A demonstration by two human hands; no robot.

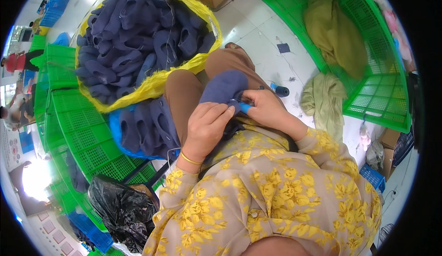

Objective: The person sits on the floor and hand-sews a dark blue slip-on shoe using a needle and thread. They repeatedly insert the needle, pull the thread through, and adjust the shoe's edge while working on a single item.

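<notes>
Navy shoe (222, 86) in the pinch of left hand (206, 126) (right hand (262, 106) alongside, grip unclear)

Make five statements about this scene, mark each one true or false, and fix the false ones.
1. The left hand and right hand are both at a dark blue shoe. True.
2. The yellow sack holds folded towels. False: the yellow sack holds a heap of similar shoes.
3. An olive cloth lies inside the green crate at the picture's right. True.
4. A gold-coloured bracelet circles the right wrist. False: it is on the left wrist.
5. The black plastic bag is at the upper right. False: the black plastic bag is at the lower left.
</notes>
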